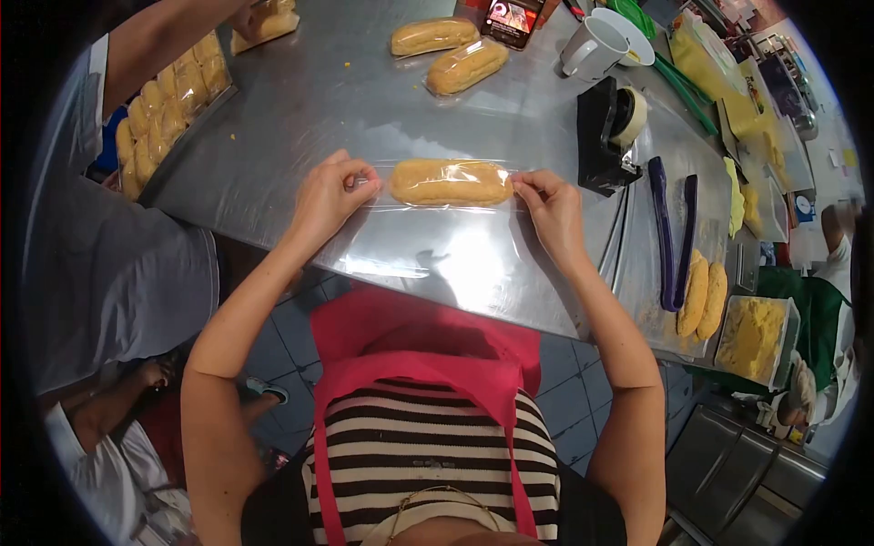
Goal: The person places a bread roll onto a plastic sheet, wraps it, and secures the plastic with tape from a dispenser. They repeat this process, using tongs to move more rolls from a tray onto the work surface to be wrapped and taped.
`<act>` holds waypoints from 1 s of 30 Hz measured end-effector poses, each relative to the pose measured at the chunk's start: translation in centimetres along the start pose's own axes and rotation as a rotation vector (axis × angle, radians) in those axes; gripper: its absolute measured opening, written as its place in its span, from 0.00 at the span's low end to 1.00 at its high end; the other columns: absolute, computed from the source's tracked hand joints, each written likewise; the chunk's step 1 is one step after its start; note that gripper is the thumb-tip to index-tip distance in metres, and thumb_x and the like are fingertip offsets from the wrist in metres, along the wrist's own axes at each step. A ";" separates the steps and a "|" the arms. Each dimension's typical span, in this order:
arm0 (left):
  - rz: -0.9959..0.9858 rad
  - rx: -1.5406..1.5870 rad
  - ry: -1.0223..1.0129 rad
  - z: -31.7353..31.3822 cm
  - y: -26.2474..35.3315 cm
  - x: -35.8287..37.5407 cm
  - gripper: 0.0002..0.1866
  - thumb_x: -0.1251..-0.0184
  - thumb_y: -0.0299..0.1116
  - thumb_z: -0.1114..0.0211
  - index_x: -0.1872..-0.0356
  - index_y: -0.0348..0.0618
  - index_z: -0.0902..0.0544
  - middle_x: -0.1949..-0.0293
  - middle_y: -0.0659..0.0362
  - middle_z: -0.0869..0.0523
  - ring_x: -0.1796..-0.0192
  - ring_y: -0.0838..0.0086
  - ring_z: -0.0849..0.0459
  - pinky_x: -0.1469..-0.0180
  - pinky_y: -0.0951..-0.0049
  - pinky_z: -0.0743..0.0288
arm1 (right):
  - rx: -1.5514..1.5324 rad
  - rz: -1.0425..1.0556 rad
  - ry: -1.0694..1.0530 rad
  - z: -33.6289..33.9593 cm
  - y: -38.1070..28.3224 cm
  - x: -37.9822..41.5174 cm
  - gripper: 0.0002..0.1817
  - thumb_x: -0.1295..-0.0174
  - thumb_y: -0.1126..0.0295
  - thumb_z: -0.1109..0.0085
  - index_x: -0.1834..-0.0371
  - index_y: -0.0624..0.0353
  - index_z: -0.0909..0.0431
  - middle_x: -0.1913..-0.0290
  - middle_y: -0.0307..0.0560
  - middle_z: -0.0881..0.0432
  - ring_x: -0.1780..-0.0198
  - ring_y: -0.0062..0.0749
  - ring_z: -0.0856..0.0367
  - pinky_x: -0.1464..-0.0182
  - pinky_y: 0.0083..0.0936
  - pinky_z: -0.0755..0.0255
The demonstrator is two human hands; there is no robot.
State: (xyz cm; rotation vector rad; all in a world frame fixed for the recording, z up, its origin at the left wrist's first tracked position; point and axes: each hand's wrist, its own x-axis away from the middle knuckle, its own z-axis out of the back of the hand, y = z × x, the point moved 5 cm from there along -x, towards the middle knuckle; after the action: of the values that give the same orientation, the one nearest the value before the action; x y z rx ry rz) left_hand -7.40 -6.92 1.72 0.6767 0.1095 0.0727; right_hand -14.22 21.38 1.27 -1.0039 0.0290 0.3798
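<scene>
In front of me on the metal table lies a long bread roll (451,183) under clear plastic wrap (382,241). My left hand (335,189) pinches the wrap just off the roll's left end. At the opposite end, my right hand (549,202) has thumb and fingers pressed together on the wrap, close against the bread. The film covers the roll and spreads over the table toward my body. Two wrapped bread rolls (466,66) lie farther back.
A black tape dispenser (601,136), white mug (594,47) and phone (513,20) stand beyond. Purple tongs (672,237), two unwrapped rolls (703,296) and a tub of yellow filling (754,337) are right. A tray of wrapped rolls (173,105) and a co-worker's arm (168,45) are left.
</scene>
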 end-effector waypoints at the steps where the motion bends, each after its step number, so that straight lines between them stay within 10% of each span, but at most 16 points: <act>1: -0.004 -0.004 -0.011 0.0 0.3 -0.1 0.08 0.47 0.37 0.34 0.71 0.44 0.17 0.78 0.60 0.31 0.76 0.70 0.29 0.73 0.68 0.38 | 0.018 0.023 -0.003 0.0 0.0 0.0 0.06 0.42 0.77 0.42 0.64 0.68 0.18 0.71 0.44 0.18 0.71 0.20 0.22 0.66 0.16 0.29; 5: -0.012 -0.040 -0.059 0.1 1.0 -0.6 0.08 0.48 0.36 0.34 0.72 0.43 0.17 0.78 0.59 0.31 0.75 0.69 0.29 0.73 0.67 0.38 | 0.054 0.092 -0.014 -0.2 -0.6 -0.1 0.06 0.45 0.77 0.43 0.66 0.66 0.18 0.67 0.55 0.21 0.64 0.46 0.21 0.59 0.30 0.30; 8: -0.016 -0.051 -0.077 0.1 1.0 -0.8 0.07 0.48 0.36 0.35 0.73 0.44 0.17 0.78 0.59 0.30 0.74 0.67 0.27 0.73 0.66 0.37 | 0.097 0.120 -0.001 -0.3 -0.3 -0.1 0.06 0.43 0.79 0.41 0.64 0.68 0.18 0.69 0.45 0.21 0.71 0.24 0.22 0.67 0.18 0.29; 11: -0.018 -0.035 -0.075 -0.1 0.8 -0.8 0.07 0.48 0.36 0.35 0.73 0.43 0.17 0.78 0.59 0.30 0.75 0.67 0.28 0.73 0.66 0.37 | 0.047 0.063 -0.001 -0.4 -0.3 -0.2 0.06 0.44 0.80 0.41 0.65 0.68 0.19 0.71 0.44 0.23 0.72 0.24 0.24 0.68 0.18 0.31; 14: -0.029 -0.012 -0.065 -0.1 0.7 -0.7 0.07 0.48 0.36 0.35 0.73 0.43 0.17 0.78 0.59 0.30 0.75 0.68 0.28 0.73 0.66 0.38 | 0.084 0.071 0.011 -0.3 -0.2 -0.4 0.04 0.45 0.81 0.42 0.66 0.68 0.20 0.71 0.44 0.25 0.73 0.24 0.25 0.69 0.19 0.32; 17: -0.040 0.008 -0.057 -0.1 0.7 -0.6 0.07 0.48 0.36 0.36 0.73 0.43 0.18 0.79 0.59 0.30 0.75 0.68 0.28 0.73 0.66 0.38 | 0.051 0.089 0.009 -0.1 -1.2 -0.4 0.04 0.48 0.80 0.44 0.68 0.65 0.21 0.68 0.54 0.22 0.67 0.47 0.23 0.61 0.31 0.30; 20: -0.036 0.006 -0.059 -0.1 0.7 -0.6 0.07 0.48 0.36 0.36 0.73 0.43 0.18 0.79 0.59 0.30 0.76 0.68 0.28 0.73 0.66 0.38 | 0.136 0.164 -0.087 0.1 -1.0 -0.6 0.06 0.45 0.80 0.43 0.64 0.67 0.20 0.70 0.48 0.22 0.72 0.31 0.24 0.67 0.23 0.31; 30: -0.052 0.009 -0.046 -0.1 0.4 -0.6 0.07 0.47 0.36 0.36 0.73 0.43 0.18 0.79 0.60 0.29 0.76 0.68 0.27 0.73 0.67 0.37 | 0.421 0.403 -0.533 1.5 -3.5 -0.6 0.18 0.50 0.68 0.34 0.57 0.64 0.19 0.62 0.54 0.17 0.62 0.45 0.20 0.56 0.31 0.26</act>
State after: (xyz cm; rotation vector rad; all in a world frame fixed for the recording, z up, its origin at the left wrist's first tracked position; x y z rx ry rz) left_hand -8.04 -6.58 1.91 0.6835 0.0828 0.0064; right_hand -13.92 20.76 5.04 -0.4522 -0.1670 0.9596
